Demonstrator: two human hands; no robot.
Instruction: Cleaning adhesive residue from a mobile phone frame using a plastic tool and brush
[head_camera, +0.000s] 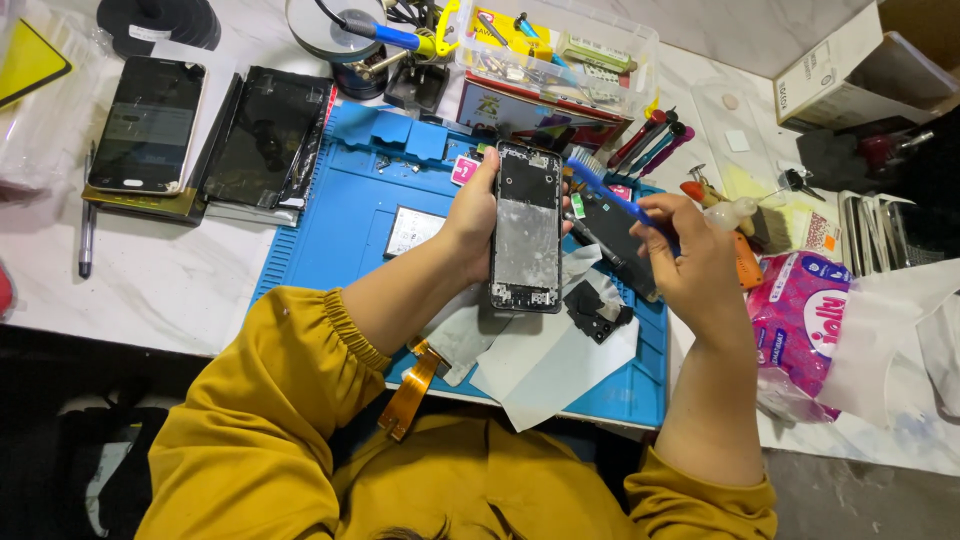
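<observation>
My left hand (470, 215) grips an opened phone frame (526, 228) by its left edge, thumb side wrapped round, holding it upright-lengthwise above the blue work mat (340, 220). The frame's inner face is up: dull silver middle with patchy residue, black borders at the far and near ends.

My right hand (690, 255) is closed on a blue-handled brush (607, 190); its far end reaches the frame's upper right corner. Whether the bristles touch the frame I cannot tell.

Under the frame, on the mat: white paper sheets (545, 365), a small black part (597, 308), and a dark flat phone piece (620, 235) just right of the frame. An orange flex ribbon (410, 390) hangs over the mat's near edge. A small silver rectangular part (412, 230) lies on the mat left of my left wrist.

Far left on the white table (150, 280): a phone with a dark screen (148, 125) and a black display panel (265, 135) beside it. Far centre: a clear plastic box (560, 55) of small tools. Right: a pink packet (800, 320), well apart from the frame. Yellow sleeves (260, 400) on both arms.
</observation>
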